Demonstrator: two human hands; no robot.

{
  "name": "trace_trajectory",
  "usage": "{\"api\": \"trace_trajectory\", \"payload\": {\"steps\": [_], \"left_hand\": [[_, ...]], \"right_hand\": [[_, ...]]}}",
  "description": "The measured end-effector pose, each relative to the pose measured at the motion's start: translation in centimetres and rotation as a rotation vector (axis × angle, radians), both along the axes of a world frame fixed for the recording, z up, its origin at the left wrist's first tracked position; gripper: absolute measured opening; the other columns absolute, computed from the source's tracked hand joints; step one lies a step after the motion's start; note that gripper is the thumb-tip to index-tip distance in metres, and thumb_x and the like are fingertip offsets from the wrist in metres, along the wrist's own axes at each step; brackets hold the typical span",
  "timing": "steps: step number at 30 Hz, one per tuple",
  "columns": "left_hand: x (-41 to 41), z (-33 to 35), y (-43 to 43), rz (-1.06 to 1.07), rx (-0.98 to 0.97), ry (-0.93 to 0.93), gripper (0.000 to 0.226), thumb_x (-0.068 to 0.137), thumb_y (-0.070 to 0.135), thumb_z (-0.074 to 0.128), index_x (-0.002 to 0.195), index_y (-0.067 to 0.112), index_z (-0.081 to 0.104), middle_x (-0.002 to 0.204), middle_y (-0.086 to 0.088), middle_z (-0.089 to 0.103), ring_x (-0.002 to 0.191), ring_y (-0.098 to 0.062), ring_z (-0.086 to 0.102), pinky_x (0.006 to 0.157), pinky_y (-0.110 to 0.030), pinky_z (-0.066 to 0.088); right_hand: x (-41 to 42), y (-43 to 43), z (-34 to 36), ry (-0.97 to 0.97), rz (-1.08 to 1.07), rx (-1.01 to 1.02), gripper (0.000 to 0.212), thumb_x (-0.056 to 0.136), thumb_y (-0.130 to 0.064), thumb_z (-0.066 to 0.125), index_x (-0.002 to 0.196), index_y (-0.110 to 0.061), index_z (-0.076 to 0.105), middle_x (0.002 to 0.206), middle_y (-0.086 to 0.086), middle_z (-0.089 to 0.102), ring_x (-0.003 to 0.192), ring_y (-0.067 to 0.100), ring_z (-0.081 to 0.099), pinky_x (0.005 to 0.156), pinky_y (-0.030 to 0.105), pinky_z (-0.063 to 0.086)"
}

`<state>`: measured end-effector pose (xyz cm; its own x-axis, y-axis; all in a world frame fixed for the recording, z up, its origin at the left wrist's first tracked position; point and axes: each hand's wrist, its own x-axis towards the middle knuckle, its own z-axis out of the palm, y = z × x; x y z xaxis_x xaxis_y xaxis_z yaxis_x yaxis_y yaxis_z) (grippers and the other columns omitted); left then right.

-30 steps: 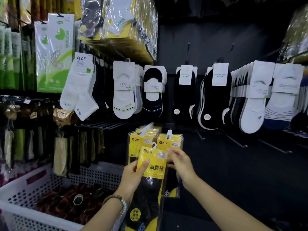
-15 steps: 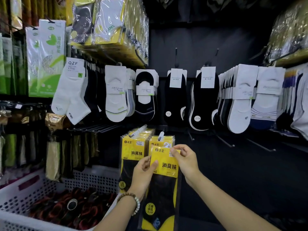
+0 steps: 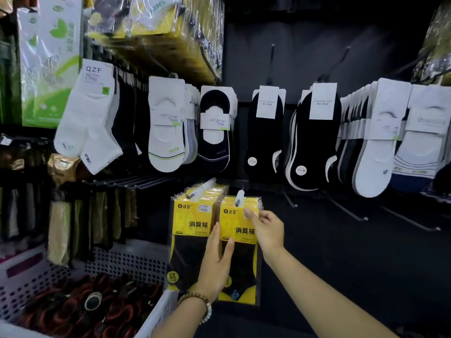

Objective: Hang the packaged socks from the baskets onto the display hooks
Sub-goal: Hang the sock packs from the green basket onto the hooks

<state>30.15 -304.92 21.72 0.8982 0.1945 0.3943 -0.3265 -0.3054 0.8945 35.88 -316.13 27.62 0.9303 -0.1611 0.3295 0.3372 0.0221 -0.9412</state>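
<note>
"Two hands engaged; report each," the checker said.

"Left hand (image 3: 217, 262) gripped the left edge of the yellow-and-black plastic-wrapped sock pack (image 3: 240, 230), thumb on its front," the stocker answered. "Right hand (image 3: 267, 230) held the header's upper right corner, fingers curled there."

"Pack position?"

"Upright, long axis vertical, just beside a stack of identical packs (image 3: 192, 223) on the left. The white-tipped display hook (image 3: 239, 197) ran out toward the person. Its tip showed at the header's top, so the hanging hole appeared to be on it. Both hands lay below the hook tip. Judged next move: push straight back along the hook. The right hand was nearer the hole."

"Containers?"

"One white perforated plastic basket (image 3: 127, 262) stood low at left, holding dark red-and-black bundles (image 3: 80, 303); their type could not be read."
</note>
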Motion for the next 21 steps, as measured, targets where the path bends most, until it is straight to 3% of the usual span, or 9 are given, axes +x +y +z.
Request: {"api": "trace_trajectory", "payload": {"steps": [3,6,11,15,18,21], "left_hand": [[2.6,-0.3,-0.4,0.026,0.05,-0.011,0.065,0.096,0.048,0.037,0.149,0.034,0.003,0.156,0.02,0.002,0.134,0.009,0.003,0.116,-0.027,0.011],[5.4,0.0,-0.2,0.04,0.057,0.017,0.064,0.096,0.049,0.035,0.15,0.034,0.002,0.157,0.018,0.001,0.14,0.002,0.004,0.116,-0.03,0.012],[8.9,0.0,-0.4,0.01,0.056,0.033,0.07,0.094,0.053,0.035,0.149,0.035,-0.002,0.157,0.017,-0.005,0.143,-0.004,0.001,0.112,-0.028,0.011],[9.2,-0.5,-0.6,-0.004,0.038,0.027,0.072,0.093,0.055,0.036,0.15,0.035,-0.002,0.157,0.018,-0.004,0.143,-0.002,0.002,0.111,-0.025,0.012],[7.5,-1.1,-0.6,-0.01,0.066,0.026,0.072,0.093,0.053,0.039,0.15,0.032,0.002,0.157,0.017,0.001,0.143,-0.003,0.004,0.102,-0.007,0.019],[4.3,-2.2,-0.5,-0.008,0.113,0.041,0.069,0.093,0.048,0.044,0.15,0.026,0.012,0.157,0.01,0.012,0.142,-0.005,0.012,0.108,-0.016,0.015]], "right_hand": [[2.0,-0.1,-0.7,0.034,0.004,0.042,0.023,0.08,-0.03,0.075,0.087,-0.011,0.064,0.078,0.001,0.072,0.078,0.014,0.069,0.064,0.025,0.056],[4.1,-0.2,-1.3,0.054,0.019,0.085,0.015,0.083,-0.026,0.072,0.086,-0.014,0.064,0.082,0.002,0.071,0.076,0.011,0.068,0.06,0.017,0.053],[7.3,-0.5,-3.1,0.085,-0.051,0.063,0.024,0.084,-0.032,0.069,0.092,-0.009,0.066,0.084,0.0,0.069,0.075,0.005,0.063,0.054,0.009,0.046],[7.7,-1.7,-4.7,0.158,-0.041,0.088,0.024,0.087,-0.028,0.068,0.098,-0.006,0.065,0.096,0.008,0.07,0.084,0.015,0.066,0.067,0.021,0.051],[5.9,-3.5,-5.7,0.193,-0.01,0.009,0.026,0.089,-0.026,0.065,0.109,-0.01,0.061,0.113,0.008,0.065,0.103,0.018,0.062,0.087,0.029,0.051],[2.2,-5.6,-6.6,0.202,0.067,-0.112,0.035,0.09,-0.024,0.064,0.122,-0.013,0.056,0.124,0.002,0.058,0.115,0.014,0.054,0.103,0.034,0.044]]}}
